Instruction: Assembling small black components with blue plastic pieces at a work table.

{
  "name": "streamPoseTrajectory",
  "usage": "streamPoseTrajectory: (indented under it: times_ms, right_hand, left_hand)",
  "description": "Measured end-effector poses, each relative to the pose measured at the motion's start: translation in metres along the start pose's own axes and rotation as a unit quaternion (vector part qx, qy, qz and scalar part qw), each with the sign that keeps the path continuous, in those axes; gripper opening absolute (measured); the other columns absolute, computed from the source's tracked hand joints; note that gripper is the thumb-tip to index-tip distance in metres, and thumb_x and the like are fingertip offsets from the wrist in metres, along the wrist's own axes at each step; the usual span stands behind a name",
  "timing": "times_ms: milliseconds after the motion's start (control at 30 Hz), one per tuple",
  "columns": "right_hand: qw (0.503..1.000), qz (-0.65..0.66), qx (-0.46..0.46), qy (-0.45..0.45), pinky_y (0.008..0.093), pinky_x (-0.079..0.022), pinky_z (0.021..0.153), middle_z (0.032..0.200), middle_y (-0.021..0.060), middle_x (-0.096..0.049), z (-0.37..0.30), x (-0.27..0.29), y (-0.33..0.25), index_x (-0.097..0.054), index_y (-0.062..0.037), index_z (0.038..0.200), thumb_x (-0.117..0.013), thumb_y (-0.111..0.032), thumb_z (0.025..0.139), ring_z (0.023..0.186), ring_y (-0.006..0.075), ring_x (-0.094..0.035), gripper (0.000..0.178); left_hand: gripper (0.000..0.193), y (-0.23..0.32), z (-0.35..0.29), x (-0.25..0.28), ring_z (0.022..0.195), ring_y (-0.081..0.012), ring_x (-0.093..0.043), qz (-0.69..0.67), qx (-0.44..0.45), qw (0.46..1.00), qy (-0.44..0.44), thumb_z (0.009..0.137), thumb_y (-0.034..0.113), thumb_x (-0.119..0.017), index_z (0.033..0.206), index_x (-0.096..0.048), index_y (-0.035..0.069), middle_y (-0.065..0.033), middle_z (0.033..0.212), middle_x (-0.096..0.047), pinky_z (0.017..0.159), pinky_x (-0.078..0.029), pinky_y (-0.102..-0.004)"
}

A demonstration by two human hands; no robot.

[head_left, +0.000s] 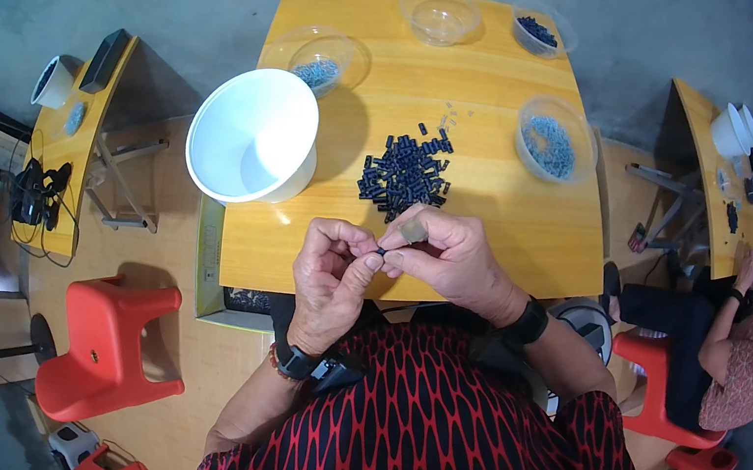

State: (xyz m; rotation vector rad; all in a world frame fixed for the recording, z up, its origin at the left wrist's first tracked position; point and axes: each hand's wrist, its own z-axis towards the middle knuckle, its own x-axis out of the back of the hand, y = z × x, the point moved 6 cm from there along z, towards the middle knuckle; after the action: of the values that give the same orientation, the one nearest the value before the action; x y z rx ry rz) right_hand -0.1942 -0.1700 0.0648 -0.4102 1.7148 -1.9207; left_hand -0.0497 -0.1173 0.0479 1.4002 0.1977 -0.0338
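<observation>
Over the near edge of the table, my left hand (333, 273) pinches a small dark piece (380, 253) between thumb and fingertips. My right hand (457, 257) meets it there, thumb and finger closed on the same piece. A small flat, greenish-tan thing (413, 231) shows between the right fingers; its kind is unclear. Just beyond both hands lies a heap of small black cylindrical parts (403, 175). A few tiny clear bits (454, 114) are scattered past the heap.
A white bucket (238, 137) stands left of the heap. Around the far table sit clear bowls: one of blue-grey parts (550, 150), one of black parts (537, 33), another bowl (440, 22). A red stool (114, 346) is at left; a person (744, 361) sits at right.
</observation>
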Motion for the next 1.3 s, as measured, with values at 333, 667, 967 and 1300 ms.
streamPoseTrajectory:
  times_ms: [333, 667, 967, 1300]
  right_hand:
    - [0.971, -0.193, 0.132, -0.049, 0.0255, -0.055, 0.069, 0.093, 0.0068, -0.065, -0.002, -0.001, -0.007, -0.07, 0.0016, 0.094, -0.068, 0.003, 0.088, 0.081, 0.0127, -0.067, 0.007]
    - [0.995, -0.093, 0.032, -0.033, 0.0296, -0.053, 0.07, 0.088, 0.0063, -0.062, -0.011, 0.009, 0.007, -0.068, 0.0006, 0.098, -0.069, 0.001, 0.087, 0.08, 0.0155, -0.065, 0.011]
    - [0.972, -0.223, 0.064, -0.044, 0.0355, -0.05, 0.069, 0.085, 0.0115, -0.062, -0.048, 0.019, 0.005, -0.064, -0.0007, 0.089, -0.071, -0.004, 0.084, 0.077, 0.0269, -0.063, 0.009]
    - [0.952, -0.281, -0.014, 0.124, 0.0379, -0.05, 0.065, 0.085, 0.0137, -0.064, -0.015, 0.063, 0.035, -0.065, 0.0002, 0.088, -0.066, -0.003, 0.085, 0.072, 0.0297, -0.063, 0.005]
  left_hand:
    - [0.029, -0.005, -0.001, 0.002, 0.084, -0.0099, -0.057, 0.012, 0.014, 1.0, -0.01, 0.091, -0.001, -0.068, 0.11, -0.047, 0.003, -0.0042, 0.094, -0.059, 0.079, -0.049, -0.0245]
    - [0.025, -0.022, 0.002, -0.003, 0.078, -0.0102, -0.06, -0.096, 0.109, 0.987, -0.063, 0.091, 0.001, -0.068, 0.109, -0.052, 0.004, -0.0044, 0.092, -0.062, 0.068, -0.052, -0.0232]
    - [0.012, -0.046, -0.016, -0.022, 0.074, -0.0129, -0.067, -0.139, 0.274, 0.931, -0.198, 0.095, 0.006, -0.066, 0.104, -0.062, -0.001, -0.0083, 0.092, -0.07, 0.065, -0.055, -0.0251]
    - [0.008, -0.054, -0.006, 0.006, 0.071, -0.0125, -0.063, -0.107, 0.207, 0.972, -0.028, 0.095, 0.005, -0.065, 0.101, -0.061, 0.0, -0.0058, 0.087, -0.066, 0.063, -0.053, -0.0257]
